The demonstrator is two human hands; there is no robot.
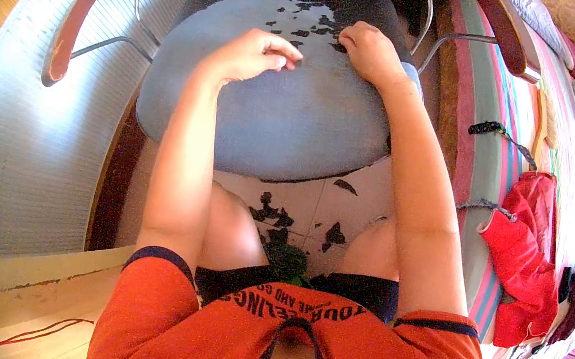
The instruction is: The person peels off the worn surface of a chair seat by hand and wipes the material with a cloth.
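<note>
A chair seat [275, 116] shows a worn blue-grey surface, with black covering left along its back and sides. Black flakes [300, 33] are scattered over the seat's upper middle. Above the seat's left half is my left hand [259, 58], its fingers partly apart and nothing visible in them. My right hand [370, 49] rests at the seat's upper right, beside the black flakes. Its fingers are bent together at the edge of the black covering; whatever lies between them is too small to make out.
Wooden armrests [86, 13] flank the seat. Black scraps [334, 235] lie on the tiled floor [314, 203] below. At the right is a bed with a striped cover [487, 161], a red garment [523, 259] and folded cloths. A ribbed pale panel [26, 133] stands at left.
</note>
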